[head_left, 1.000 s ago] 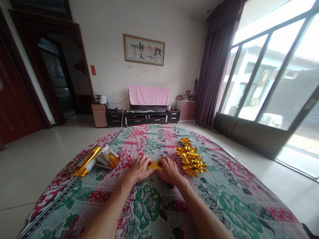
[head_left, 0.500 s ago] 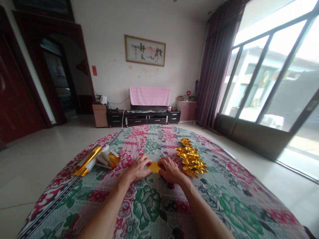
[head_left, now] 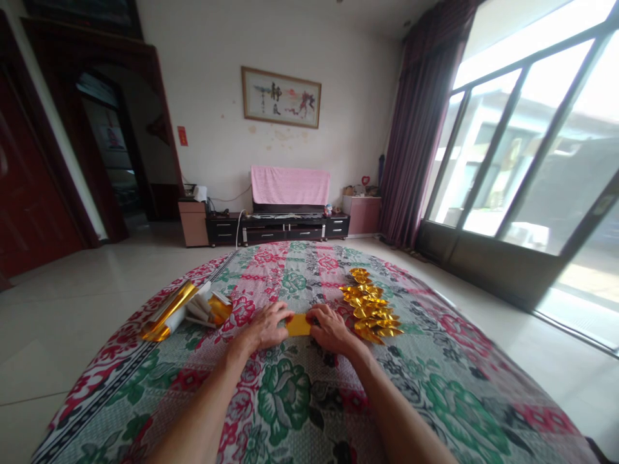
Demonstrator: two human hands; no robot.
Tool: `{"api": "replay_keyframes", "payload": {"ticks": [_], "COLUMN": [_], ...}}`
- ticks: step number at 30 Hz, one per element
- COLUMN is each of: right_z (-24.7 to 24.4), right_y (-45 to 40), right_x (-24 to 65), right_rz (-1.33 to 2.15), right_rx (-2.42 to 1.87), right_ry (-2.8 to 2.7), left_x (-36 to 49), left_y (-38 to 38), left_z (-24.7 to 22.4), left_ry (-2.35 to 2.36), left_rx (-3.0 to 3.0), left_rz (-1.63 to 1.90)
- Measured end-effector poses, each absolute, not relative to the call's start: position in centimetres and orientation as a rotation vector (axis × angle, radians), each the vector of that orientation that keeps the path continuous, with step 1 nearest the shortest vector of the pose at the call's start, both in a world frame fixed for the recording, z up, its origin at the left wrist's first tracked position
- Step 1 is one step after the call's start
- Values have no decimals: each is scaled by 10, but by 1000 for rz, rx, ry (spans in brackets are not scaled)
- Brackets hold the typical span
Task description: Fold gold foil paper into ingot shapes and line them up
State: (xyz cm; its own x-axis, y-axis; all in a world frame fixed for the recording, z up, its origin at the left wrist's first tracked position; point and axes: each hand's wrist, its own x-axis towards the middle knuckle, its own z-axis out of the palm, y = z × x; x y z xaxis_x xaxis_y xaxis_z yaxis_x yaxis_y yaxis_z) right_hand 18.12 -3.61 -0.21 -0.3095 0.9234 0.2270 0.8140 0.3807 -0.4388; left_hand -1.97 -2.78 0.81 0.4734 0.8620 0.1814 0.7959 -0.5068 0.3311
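Between my two hands lies a small flat strip of gold foil paper (head_left: 299,325) on the flowered tablecloth (head_left: 285,393). My left hand (head_left: 269,325) pinches its left end, fingers curled and thumb along the near side. The right end is gripped the same way by my right hand (head_left: 329,328). Part of the strip is hidden under the fingers. Just right of my right hand stands a row of folded gold foil pieces (head_left: 370,308), pointed at the ends and nested against one another.
Loose rolled gold and white foil sheets (head_left: 181,312) lie at the table's left side. Beyond the round table stand a low black cabinet (head_left: 285,230) and a screen under a pink cloth (head_left: 290,185). Glass doors (head_left: 512,148) are to the right.
Both hands keep their hold on the gold foil paper. The right fingers have shifted very slightly to the right, and a little more of the strip shows between the hands.
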Motion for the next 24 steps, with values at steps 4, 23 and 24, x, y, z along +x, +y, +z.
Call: {"api": "replay_keyframes", "payload": {"ticks": [4, 23, 24], "right_z": [-5, -7, -7], "right_y": [-40, -35, -36], "right_x": [177, 177, 178], "right_rz": [208, 250, 248], "right_rx": [-1484, -1563, -1541], "right_ry": [-2158, -2108, -2105], "left_x": [-17, -22, -23], "left_y": [-28, -24, -24], "left_z": [5, -1, -2], "left_ry": [1440, 1381, 1370], "left_rx": [2535, 2458, 2452], "left_rz": [584, 714, 738]}}
